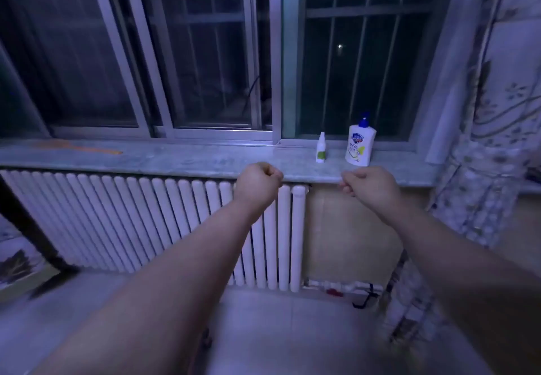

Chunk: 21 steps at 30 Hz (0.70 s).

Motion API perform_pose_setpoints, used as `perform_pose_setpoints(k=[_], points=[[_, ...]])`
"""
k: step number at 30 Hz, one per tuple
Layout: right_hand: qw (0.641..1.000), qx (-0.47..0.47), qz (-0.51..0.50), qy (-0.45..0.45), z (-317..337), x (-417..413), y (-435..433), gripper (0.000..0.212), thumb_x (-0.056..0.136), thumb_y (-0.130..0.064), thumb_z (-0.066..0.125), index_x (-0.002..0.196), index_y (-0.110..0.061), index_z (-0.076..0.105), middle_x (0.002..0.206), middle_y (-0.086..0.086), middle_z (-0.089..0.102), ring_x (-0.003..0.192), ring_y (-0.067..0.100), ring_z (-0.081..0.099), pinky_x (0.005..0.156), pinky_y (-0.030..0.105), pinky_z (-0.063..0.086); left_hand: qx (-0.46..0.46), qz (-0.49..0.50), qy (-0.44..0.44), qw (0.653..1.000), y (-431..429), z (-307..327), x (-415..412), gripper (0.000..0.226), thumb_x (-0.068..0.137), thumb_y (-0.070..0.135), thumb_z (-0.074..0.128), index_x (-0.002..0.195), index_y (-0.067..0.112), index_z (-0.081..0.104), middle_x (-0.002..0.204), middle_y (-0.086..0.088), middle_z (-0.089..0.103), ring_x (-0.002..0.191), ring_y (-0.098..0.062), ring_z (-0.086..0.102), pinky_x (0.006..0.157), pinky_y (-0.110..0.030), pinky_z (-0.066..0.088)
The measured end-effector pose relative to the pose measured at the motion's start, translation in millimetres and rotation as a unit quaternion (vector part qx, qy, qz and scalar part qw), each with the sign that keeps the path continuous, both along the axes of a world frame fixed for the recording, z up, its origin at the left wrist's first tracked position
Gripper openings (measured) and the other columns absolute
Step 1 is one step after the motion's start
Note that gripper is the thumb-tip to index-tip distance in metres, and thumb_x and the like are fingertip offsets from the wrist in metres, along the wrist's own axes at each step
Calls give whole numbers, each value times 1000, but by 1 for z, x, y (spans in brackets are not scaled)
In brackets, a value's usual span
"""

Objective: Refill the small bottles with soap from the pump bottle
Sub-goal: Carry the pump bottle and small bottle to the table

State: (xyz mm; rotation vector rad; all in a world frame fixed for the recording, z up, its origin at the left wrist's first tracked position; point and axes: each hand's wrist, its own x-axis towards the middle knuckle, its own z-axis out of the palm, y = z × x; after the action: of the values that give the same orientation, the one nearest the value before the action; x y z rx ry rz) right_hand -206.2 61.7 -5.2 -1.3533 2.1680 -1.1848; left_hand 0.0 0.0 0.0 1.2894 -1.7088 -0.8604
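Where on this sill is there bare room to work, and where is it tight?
Widest bare stretch: windowsill between the orange strip and the small bottle. A smaller patch lies right of the pump bottle. Tight: the gap between the two bottles.

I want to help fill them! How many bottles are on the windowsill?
2. A small bottle stands on the sill, just left of the pump bottle, which is nearer the curtain. More may be hidden out of view.
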Motion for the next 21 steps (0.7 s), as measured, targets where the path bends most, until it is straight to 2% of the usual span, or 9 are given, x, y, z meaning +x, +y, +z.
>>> perform_pose_setpoints(k=[3, 7, 9, 12, 15, 18, 21], points=[[999, -8, -23, -28, -7, -13, -26, 21, 84, -28, 59, 65, -22, 66, 69, -8, 71, 83, 22, 68, 80, 39, 54, 25, -9, 2, 1000, -30, -6, -11, 18, 89, 17, 55, 74, 19, 64, 84, -1, 71, 83, -18, 63, 69, -24, 45], [999, 0, -41, -22, -10, -30, -54, 19, 84, -20, 56, 67, -22, 67, 80, -2, 72, 85, 22, 65, 76, 34, 52, 39, -29, 8, 999, -66, -12, -28, 20, 87, 15, 56, 70, 21, 63, 83, 0, 71, 85, -20, 65, 77, -30, 50], [998, 3, -53, -25, -9, -38, -68, 21, 83, -17, 54, 67, -23, 66, 87, 0, 73, 81, 22, 63, 72, 31, 49, 46, -35, 16, 998, -82, -13, -37, 18, 88, 16, 55, 73, 19, 64, 83, 1, 70, 83, -20, 65, 71, -26, 49], [998, 3, -53, -36, -14, -52, -89, 25, 81, -14, 56, 61, -27, 63, 89, 3, 73, 84, 24, 66, 79, 34, 52, 49, -44, 16, 998, -100, -12, -53, 15, 90, 17, 55, 81, 13, 66, 83, 1, 69, 80, -17, 63, 64, -22, 46], [998, 7, -51, -44, -20, -73, -113, 25, 80, -13, 59, 63, -30, 62, 93, 6, 72, 90, 27, 67, 83, 36, 52, 55, -46, 5, 997, -124, -14, -70, 15, 90, 15, 55, 83, 10, 67, 88, -1, 70, 82, -19, 62, 71, -28, 49], [997, 6, -55, -51, -26, -103, -142, 16, 82, -15, 60, 89, -26, 68, 108, 8, 69, 100, 26, 63, 81, 28, 47, 57, -32, -15, 998, -149, -13, -94, 17, 90, 14, 53, 79, 13, 65, 90, -3, 70, 85, -23, 63, 77, -33, 52], [996, 22, -68, -47, -32, -140, -177, 32, 85, -16, 60, 117, -19, 63, 125, 6, 61, 113, 25, 56, 85, 25, 40, 49, -14, -53, 997, -180, -13, -123, 20, 89, 18, 52, 72, 19, 62, 92, -3, 71, 90, -22, 64, 79, -31, 50]])
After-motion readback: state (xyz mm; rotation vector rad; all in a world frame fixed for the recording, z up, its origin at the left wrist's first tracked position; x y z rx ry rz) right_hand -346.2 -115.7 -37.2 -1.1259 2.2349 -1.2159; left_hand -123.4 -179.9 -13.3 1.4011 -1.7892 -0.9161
